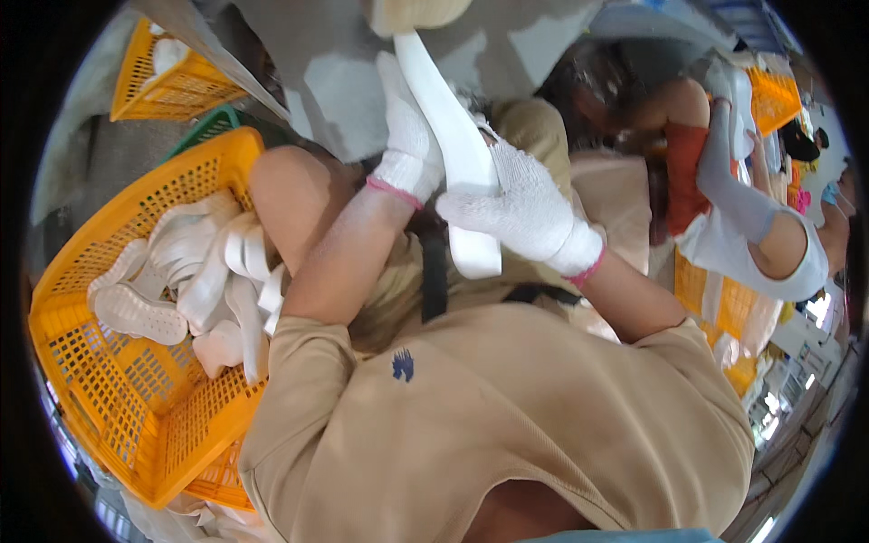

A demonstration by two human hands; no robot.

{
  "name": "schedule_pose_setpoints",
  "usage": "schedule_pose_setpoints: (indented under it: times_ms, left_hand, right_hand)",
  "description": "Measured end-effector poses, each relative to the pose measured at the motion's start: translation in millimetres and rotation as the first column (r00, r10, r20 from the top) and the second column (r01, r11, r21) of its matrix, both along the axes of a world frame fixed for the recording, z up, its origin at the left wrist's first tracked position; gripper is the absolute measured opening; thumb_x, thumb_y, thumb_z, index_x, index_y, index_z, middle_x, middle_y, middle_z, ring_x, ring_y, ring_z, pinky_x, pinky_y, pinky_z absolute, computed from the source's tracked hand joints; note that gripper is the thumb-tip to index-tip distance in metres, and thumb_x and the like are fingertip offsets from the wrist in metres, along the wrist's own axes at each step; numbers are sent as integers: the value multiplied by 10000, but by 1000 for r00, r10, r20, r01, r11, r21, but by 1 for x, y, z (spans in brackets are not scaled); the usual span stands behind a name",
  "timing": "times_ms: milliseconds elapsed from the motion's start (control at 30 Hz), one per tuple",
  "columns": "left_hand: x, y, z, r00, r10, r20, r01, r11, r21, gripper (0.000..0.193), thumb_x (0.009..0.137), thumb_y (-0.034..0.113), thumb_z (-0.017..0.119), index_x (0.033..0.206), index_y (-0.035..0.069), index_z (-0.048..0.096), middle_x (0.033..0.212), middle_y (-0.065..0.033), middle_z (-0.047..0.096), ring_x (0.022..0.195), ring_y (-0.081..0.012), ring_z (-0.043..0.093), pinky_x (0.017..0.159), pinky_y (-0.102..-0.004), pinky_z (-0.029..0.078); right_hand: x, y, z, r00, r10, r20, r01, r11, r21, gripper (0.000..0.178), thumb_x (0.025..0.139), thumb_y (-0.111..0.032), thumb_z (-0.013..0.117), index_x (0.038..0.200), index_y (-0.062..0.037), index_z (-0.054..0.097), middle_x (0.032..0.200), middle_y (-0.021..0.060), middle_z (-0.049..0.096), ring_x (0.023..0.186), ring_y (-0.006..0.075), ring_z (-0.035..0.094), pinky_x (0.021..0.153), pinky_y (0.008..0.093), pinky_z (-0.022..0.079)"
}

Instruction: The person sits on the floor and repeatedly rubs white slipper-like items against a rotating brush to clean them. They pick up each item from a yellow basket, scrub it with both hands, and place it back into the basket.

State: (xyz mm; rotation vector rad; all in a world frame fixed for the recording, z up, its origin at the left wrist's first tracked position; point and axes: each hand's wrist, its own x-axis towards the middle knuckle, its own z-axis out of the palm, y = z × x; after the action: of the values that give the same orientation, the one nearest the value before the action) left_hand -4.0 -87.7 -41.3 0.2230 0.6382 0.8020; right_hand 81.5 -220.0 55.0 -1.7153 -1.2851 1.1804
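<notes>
A long white shoe sole, seen edge-on, is held upright in front of my body. My right hand, in a white knit glove with a pink cuff edge, grips the sole's lower half with the thumb across it. My left hand, gloved alike, lies along the sole's left side, its fingers stretched up and pressed to it; its palm side is partly hidden. The sole's far end meets a pale rounded wheel-like part at the top edge, mostly cut off from view.
A large orange crate at my left holds several white soles. Beyond it are a green crate and another orange crate with white pieces. A grey panel stands ahead. A co-worker sits at the right, near orange crates.
</notes>
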Motion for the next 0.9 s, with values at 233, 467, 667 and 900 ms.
schedule_pose_setpoints:
  times_ms: [233, 467, 667, 900]
  left_hand:
    - [10, 18, -17, 853, 12, 522, 41, 995, -91, 948, 852, 935, 340, 1137, 63, 577, 838, -154, 595, 791, -381, 598, 722, -535, 546]
    - [24, 62, -42, 896, -41, 442, 80, 994, -69, 982, 896, 851, 248, 1363, 19, 482, 1085, -330, 603, 933, -559, 591, 888, -685, 504]
    - [32, 43, -48, 799, 9, 601, 144, 968, -205, 903, 962, 740, 346, 1367, -53, 495, 1144, -321, 630, 994, -546, 623, 904, -664, 535]
    - [0, 64, -23, 844, -125, 522, 107, 992, 65, 607, 1057, 485, 390, 1351, -16, 564, 1203, -213, 686, 1050, -383, 692, 931, -488, 590]
  right_hand:
    - [-27, -34, -6, 698, -178, 694, -138, 917, 374, 496, 771, -327, 831, 1168, -67, 684, 1187, 177, 694, 1061, 368, 684, 874, 425, 568]
    - [-16, 57, 12, 598, -250, 762, -118, 912, 392, 342, 795, -332, 811, 1005, -79, 717, 858, 117, 722, 798, 307, 727, 704, 391, 589]
    - [-14, 64, 18, 598, -304, 742, -91, 894, 439, 372, 769, -362, 823, 1010, -97, 725, 840, 124, 722, 746, 314, 720, 661, 402, 573]
    - [-11, 93, 5, 625, -335, 705, -90, 867, 491, 392, 786, -392, 816, 1010, -80, 739, 856, 139, 737, 779, 336, 735, 673, 403, 579]
